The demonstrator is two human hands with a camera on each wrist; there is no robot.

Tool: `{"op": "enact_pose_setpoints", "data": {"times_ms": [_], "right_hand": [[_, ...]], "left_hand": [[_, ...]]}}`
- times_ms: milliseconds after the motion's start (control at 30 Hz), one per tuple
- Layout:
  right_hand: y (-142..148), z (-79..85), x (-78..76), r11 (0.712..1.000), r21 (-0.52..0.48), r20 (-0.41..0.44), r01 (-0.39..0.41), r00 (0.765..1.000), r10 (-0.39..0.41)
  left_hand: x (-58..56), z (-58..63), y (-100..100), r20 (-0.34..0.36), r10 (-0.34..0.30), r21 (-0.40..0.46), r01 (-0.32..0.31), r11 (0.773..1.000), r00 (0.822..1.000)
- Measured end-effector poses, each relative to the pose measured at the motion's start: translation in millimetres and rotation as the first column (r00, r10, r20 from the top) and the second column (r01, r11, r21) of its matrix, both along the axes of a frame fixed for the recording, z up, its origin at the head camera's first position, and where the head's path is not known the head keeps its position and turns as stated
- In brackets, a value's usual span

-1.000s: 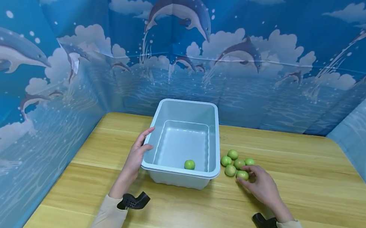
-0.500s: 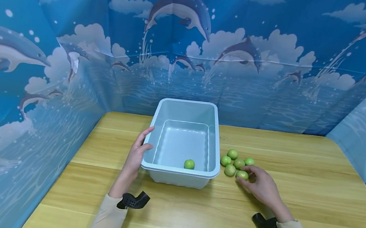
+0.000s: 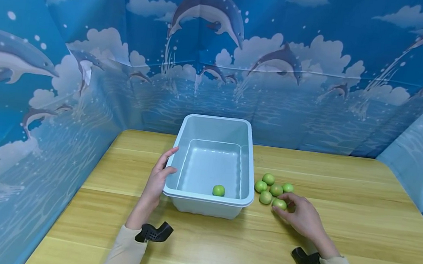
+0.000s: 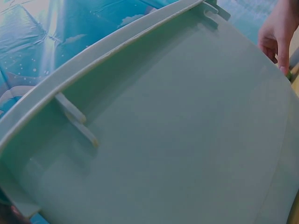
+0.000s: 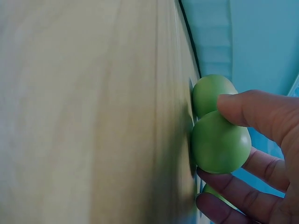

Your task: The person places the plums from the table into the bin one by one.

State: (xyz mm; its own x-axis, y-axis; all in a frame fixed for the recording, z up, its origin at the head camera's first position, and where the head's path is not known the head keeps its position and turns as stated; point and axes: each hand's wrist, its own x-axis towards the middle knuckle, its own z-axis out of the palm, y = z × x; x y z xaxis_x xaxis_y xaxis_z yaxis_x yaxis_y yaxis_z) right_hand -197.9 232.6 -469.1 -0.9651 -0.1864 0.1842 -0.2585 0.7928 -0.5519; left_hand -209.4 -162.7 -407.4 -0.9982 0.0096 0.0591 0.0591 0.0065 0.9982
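Note:
My left hand (image 3: 156, 181) grips the left rim of a pale blue plastic basin (image 3: 208, 198), thumb over the edge. Inside, near the front wall, lies one green lime (image 3: 218, 190). Right of the basin, my right hand (image 3: 305, 217) pinches the nearest lime (image 3: 279, 204) of a small cluster on the table. In the right wrist view the thumb (image 5: 243, 107) lies on top of that lime (image 5: 219, 144) and the fingers curl under it. Another lime (image 5: 212, 93) sits right behind. The basin's outer side (image 4: 163, 126) fills the left wrist view.
Several other limes (image 3: 266, 197) lie close together between the basin and my right hand. The wooden table (image 3: 221, 255) ends at the back against a blue dolphin-print sheet (image 3: 315, 117), which also hangs at both sides. Each wrist carries a black camera mount (image 3: 155, 232).

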Motion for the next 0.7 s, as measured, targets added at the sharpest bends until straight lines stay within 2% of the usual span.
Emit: {"op": "enact_pose_setpoints", "data": {"times_ms": [700], "right_hand": [[0.6, -2.7, 1.3, 1.0, -0.022, -0.008, 0.01, 1.0, -0.01]], "left_hand": [[-1.0, -1.7, 0.1, 0.0, 0.002, 0.025, -0.002, 1.0, 1.0]]}}
